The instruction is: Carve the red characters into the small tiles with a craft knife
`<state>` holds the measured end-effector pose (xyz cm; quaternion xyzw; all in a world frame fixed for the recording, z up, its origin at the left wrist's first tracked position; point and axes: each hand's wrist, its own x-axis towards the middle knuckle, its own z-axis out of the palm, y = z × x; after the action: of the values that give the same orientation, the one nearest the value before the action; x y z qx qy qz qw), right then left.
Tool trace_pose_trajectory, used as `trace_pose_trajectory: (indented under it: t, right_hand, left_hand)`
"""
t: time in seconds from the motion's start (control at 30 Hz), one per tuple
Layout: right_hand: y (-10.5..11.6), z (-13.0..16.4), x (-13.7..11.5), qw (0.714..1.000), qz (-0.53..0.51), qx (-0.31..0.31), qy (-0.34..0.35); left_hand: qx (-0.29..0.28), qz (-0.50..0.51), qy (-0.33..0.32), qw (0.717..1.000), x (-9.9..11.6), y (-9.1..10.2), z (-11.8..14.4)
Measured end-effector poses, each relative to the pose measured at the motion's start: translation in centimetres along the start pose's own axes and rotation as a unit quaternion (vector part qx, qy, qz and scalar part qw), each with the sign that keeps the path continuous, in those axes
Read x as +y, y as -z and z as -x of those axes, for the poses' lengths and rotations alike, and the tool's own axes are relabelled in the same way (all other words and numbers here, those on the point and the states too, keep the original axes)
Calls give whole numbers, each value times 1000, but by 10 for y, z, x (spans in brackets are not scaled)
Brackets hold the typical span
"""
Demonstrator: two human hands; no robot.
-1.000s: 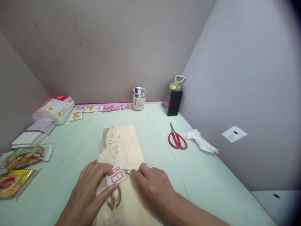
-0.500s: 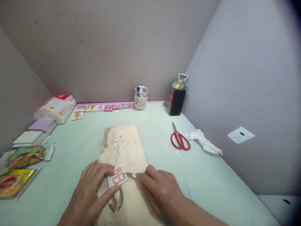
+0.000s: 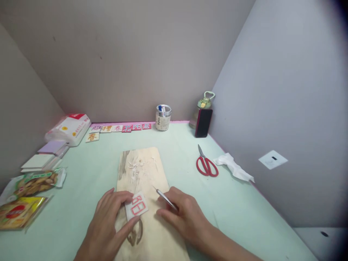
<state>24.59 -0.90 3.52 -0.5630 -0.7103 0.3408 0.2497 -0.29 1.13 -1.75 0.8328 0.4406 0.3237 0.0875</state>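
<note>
Grey walls [image 3: 152,58] close in on the pale green surface [image 3: 89,177] where we work. Our white tile [image 3: 137,209] is small, thin and squarish, with red outlined strokes on its face, some of them partly hidden by our fingers. It sits over the near half of a wooden board [image 3: 160,228], turned slightly askew; we cannot tell whether it lies fully flat on the wood. Our left grip [image 3: 110,219] is clamped on it, fingers along the upper left edge and thumb at the lower one. Our right grip [image 3: 187,214] is closed round a slim silver knife [image 3: 164,197], whose fine tip points up and left, apart from the tile. Pale shavings [image 3: 136,165] lie on the board's far half, and brown marks [image 3: 140,232] stain the wood below the tile. To the right on the surface we have red-handled scissors [image 3: 202,154] and a crumpled tissue [image 3: 233,169]. Along the back stand a dark phone [image 3: 203,124], a green-topped bottle [image 3: 204,103], a labelled jar [image 3: 162,123] and a row of lettered tiles [image 3: 127,128]. At left we see a tissue pack [image 3: 73,129], stacked blanks [image 3: 39,162] and snack packets [image 3: 38,184].
</note>
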Motion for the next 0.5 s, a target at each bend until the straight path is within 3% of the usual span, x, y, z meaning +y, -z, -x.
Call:
trace_pose_trajectory:
  t: [0.33, 0.5]
  right_hand:
    - [-2, -26, -28, 995, -76, -62, 1]
    - [-6, -30, -28, 999, -20, -46, 17]
  left_hand:
    - [113, -79, -169, 976, 6, 10, -8]
    - [156, -76, -181, 968, -10, -2, -9]
